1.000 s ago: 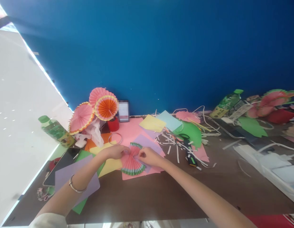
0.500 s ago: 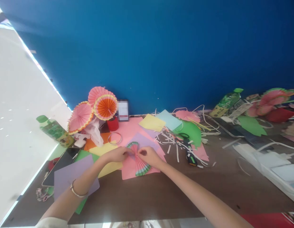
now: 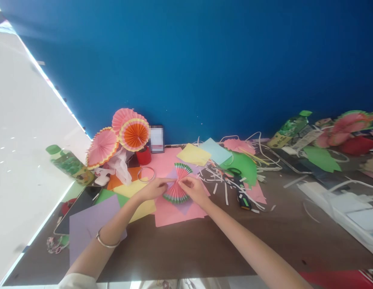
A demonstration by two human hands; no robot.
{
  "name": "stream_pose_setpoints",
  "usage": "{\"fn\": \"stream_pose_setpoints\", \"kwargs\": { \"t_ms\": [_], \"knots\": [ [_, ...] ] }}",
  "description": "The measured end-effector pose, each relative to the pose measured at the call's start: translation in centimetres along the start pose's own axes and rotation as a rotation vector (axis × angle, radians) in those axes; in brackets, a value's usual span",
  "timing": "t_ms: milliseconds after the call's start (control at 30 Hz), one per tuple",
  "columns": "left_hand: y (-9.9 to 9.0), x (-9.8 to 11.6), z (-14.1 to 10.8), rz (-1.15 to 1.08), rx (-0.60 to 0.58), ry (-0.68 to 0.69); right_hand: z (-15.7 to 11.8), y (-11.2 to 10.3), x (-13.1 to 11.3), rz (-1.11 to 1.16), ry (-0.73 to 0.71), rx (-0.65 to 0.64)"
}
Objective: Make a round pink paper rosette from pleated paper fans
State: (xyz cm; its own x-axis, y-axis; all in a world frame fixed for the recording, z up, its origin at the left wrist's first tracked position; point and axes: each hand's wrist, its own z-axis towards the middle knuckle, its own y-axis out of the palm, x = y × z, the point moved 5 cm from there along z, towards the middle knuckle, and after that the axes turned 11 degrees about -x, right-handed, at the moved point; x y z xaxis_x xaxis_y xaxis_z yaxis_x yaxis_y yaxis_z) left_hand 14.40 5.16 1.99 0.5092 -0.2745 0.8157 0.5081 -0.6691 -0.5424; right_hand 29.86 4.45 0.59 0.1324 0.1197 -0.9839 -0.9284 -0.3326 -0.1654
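Observation:
A pleated paper fan (image 3: 176, 194), pink with green and white edges, is spread at top and bottom and narrow in the middle. My left hand (image 3: 157, 188) is at its left side, fingers pressed together near the narrow middle. From the right, my right hand (image 3: 192, 188) pinches the fan near its middle. Beneath the fan lie a purple sheet and a pink sheet (image 3: 165, 216) on the brown table (image 3: 180, 245).
Finished paper rosettes (image 3: 135, 134) stand by a red cup (image 3: 143, 155) at the back left. A green bottle (image 3: 68, 164) leans at far left. Paper strips (image 3: 218, 176), a black-handled cutter (image 3: 243, 198) and a white power strip (image 3: 331, 216) lie to the right.
The fan has moved up and turned, and its top and bottom are spread wider. Both hands have shifted slightly up and to the right with it.

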Motion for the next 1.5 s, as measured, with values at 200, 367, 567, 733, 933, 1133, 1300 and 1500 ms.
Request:
{"fn": "stream_pose_setpoints", "kwargs": {
  "t_ms": [200,367,567,733,933,1133,1300,1500],
  "knots": [
    [-0.7,0.3,0.5,-0.142,0.027,0.003,-0.2,-0.5,-0.7,0.061,0.054,0.008],
    [-1.7,1.2,0.9,-0.082,0.086,0.041,0.0,-0.7,-0.4,0.149,0.044,0.000],
    [-2.5,1.3,1.5,0.124,0.198,0.128,0.0,-0.4,0.1,0.277,0.032,-0.029],
    [-2.4,1.5,0.8,0.477,0.270,0.075,0.0,-0.9,0.2,0.256,0.040,-0.031],
    [-2.0,3.1,0.0,0.493,0.364,0.073,0.4,-1.5,0.8,0.237,0.053,-0.004],
    [-0.8,3.4,1.1,0.189,0.209,0.128,0.3,-1.3,0.1,0.223,0.047,-0.056],
    [-0.7,2.6,1.5,0.147,0.181,0.161,0.1,-1.3,-0.3,0.229,0.092,-0.043],
    [-0.4,3.5,0.8,0.439,0.270,0.232,0.0,-1.0,-0.4,0.287,0.149,-0.055]
  ]
}}
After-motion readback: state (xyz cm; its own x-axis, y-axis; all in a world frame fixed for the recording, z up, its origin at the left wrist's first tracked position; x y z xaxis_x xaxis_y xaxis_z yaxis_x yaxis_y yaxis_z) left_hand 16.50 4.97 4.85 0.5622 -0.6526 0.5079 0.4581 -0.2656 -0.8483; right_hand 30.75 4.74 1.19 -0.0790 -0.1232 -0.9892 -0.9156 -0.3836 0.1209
